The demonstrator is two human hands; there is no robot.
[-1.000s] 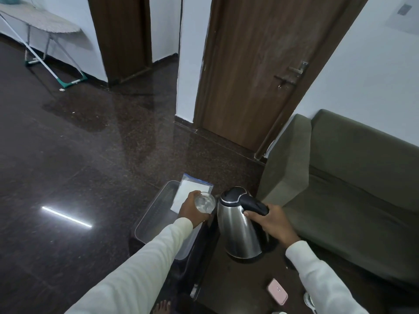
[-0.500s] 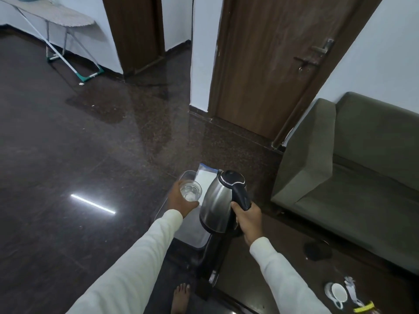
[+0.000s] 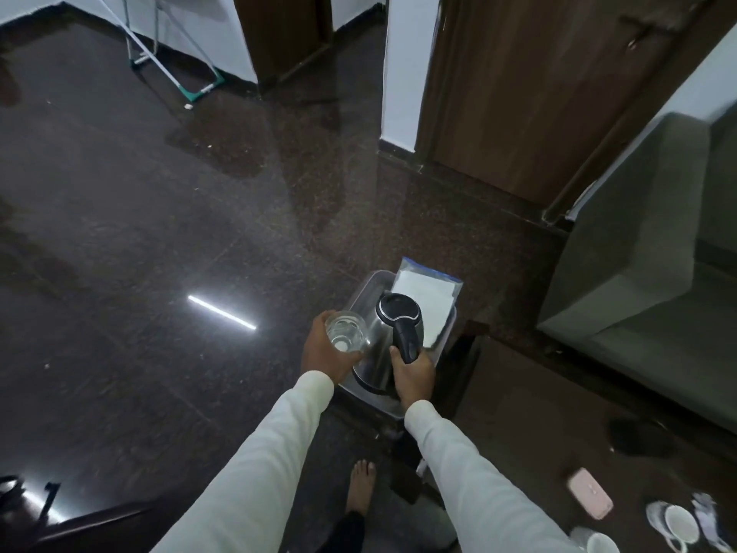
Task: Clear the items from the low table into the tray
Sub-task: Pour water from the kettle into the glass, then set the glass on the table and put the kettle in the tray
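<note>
The right hand (image 3: 412, 375), its grip wrapped round the black handle, holds the kettle (image 3: 385, 345) down in the tray (image 3: 361, 291) beside a bagged white sheet (image 3: 428, 299). The left hand (image 3: 327, 355) clasps a glass (image 3: 346, 333) over the tray's near-left edge. Judging by this, the job is partway: cups (image 3: 680, 522) and a pink case (image 3: 590, 492) lie at the surface's near-right corner.

One kettle (image 3: 393, 345), one clear glass (image 3: 345, 332) and one clear tray (image 3: 361, 291) are in view, with one plastic bag (image 3: 428, 291) holding white paper. Two hands show: the left hand (image 3: 325, 355) and the right hand (image 3: 412, 375). On the table (image 3: 526, 441) lie one pink case (image 3: 589, 492) and two white cups (image 3: 680, 524).
</note>
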